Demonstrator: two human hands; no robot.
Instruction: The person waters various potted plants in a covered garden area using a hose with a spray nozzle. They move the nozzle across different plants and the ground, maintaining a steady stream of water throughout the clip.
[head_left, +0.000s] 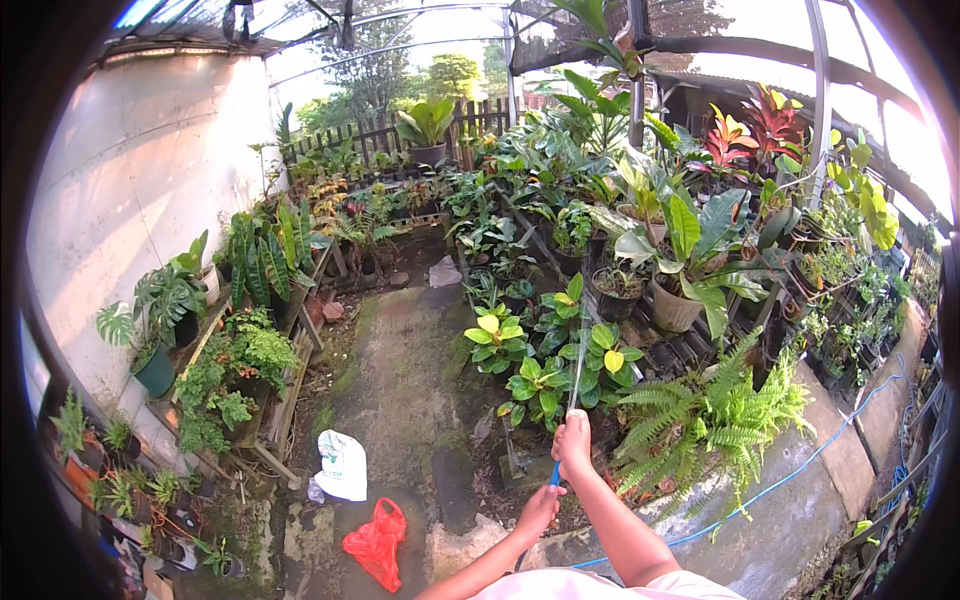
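Observation:
A blue garden hose (556, 474) is gripped in both hands in front of my body. My right hand (574, 444) is closed around its front end, the thumb at the mouth. Lower down, my left hand (540, 511) holds the hose just behind it. From the mouth a thin jet of water (579, 360) shoots up and away over the plants. Glossy leafy plants with yellow-green young leaves (536, 386) stand just beyond my right hand. To the right of it spreads a large fern (720, 416).
A mossy concrete path (397, 360) runs ahead. A red plastic bag (377, 541) and a white bag (343, 465) lie on it. Wooden plant benches (304, 375) line the left wall (157, 150). Potted plants (675, 304) crowd racks on the right. More blue hose (787, 469) trails across the ground.

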